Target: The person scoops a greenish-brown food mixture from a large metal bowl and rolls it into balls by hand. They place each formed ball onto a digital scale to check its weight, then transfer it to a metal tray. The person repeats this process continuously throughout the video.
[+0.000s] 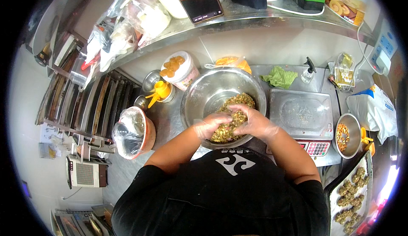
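A large stainless steel bowl (223, 84) stands before me, with a chunky green-brown mixture (241, 100) heaped in its right and near part. Thin clear plastic gloves cover both my hands. My left hand (212, 124) is pressed to the left side of the mixture, its thumb pointing inward. From the right, my right hand (253, 121) curves around the same mass, thumb and fingers apart with mixture between them. The undersides of both hands are hidden, so how much they grip does not show.
Right of the bowl is a digital scale (301, 115), then a small steel bowl (349, 137) of nuts and a tray (334, 178) of mixture clumps. A plastic-lined bucket (148, 134) stands left. A steel shelf (255, 22) overhangs the back, holding a phone (204, 3).
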Demonstrator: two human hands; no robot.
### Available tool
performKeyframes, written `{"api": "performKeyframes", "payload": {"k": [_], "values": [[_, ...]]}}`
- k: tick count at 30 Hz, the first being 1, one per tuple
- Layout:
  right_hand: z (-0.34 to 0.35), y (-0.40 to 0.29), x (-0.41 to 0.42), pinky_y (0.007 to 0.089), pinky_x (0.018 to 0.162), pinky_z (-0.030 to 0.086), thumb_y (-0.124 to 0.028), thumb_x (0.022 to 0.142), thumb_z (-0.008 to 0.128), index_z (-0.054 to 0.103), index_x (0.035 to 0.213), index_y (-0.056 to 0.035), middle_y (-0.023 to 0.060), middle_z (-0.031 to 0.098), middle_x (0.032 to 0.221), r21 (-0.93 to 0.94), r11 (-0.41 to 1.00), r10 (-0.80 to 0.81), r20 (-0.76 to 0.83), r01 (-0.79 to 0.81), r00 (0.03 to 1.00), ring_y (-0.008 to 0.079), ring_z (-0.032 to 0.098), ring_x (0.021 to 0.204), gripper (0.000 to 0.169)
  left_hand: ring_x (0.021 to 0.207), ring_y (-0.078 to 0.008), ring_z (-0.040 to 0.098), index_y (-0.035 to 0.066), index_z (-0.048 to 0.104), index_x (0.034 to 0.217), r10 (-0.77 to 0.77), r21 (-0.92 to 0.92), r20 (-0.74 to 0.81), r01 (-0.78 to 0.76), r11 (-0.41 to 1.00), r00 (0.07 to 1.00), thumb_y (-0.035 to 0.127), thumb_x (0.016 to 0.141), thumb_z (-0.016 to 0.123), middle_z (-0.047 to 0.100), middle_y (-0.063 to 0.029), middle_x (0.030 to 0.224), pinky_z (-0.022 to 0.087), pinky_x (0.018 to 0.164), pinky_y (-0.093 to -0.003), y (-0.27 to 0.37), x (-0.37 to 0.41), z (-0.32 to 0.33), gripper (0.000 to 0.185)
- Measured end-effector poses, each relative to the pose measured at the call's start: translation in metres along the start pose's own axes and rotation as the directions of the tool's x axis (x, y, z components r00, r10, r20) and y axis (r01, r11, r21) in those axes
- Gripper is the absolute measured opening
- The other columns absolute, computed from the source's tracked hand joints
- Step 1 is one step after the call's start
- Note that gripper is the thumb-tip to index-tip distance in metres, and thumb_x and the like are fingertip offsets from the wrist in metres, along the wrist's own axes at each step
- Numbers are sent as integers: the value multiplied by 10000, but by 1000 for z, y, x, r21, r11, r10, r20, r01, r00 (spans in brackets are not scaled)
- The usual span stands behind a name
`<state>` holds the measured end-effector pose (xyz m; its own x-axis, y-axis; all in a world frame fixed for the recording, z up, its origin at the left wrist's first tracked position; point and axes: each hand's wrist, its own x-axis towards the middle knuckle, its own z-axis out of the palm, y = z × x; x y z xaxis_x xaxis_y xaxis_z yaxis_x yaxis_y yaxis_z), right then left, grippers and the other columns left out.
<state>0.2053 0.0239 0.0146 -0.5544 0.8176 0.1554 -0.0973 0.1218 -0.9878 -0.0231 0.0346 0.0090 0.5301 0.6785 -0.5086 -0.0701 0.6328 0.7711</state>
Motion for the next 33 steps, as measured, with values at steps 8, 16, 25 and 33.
{"api": "performKeyframes", "payload": {"k": [8,16,25,33], "values": [[-2,-21,-4,350,992,476,-115,714,839,633,1216,-51,115,669,1180,-290,945,-139,64,152,988,236,630,1127,546,1079,-231,654,-10,554,1340,-26,23,105,24,999,994,191,859,652,645,-121,1233,528,955,-356,5,-1,1,530],[12,3,-9,357,876,523,-137,741,774,684,1006,-67,136,708,989,-292,952,-140,-144,94,980,279,693,960,289,1140,-169,539,-17,552,1361,-32,388,72,2,922,997,201,819,696,611,-86,1248,414,995,-318,12,5,4,601],[-2,19,-28,323,949,496,-56,779,807,653,1100,-47,55,677,1111,19,999,-10,-611,27,791,164,617,1054,356,1172,-209,554,-2,608,1276,28,418,-23,-16,908,999,221,853,681,637,-121,1221,428,1018,-357,-2,21,-6,483],[-110,45,-112,522,905,503,-94,854,651,518,1304,-53,294,565,1189,-596,442,-29,-757,-671,653,471,599,1066,470,979,-360,684,-24,568,1250,-51,-363,-42,32,931,998,334,911,536,679,-208,1142,559,876,-529,-27,8,-49,494]]}}
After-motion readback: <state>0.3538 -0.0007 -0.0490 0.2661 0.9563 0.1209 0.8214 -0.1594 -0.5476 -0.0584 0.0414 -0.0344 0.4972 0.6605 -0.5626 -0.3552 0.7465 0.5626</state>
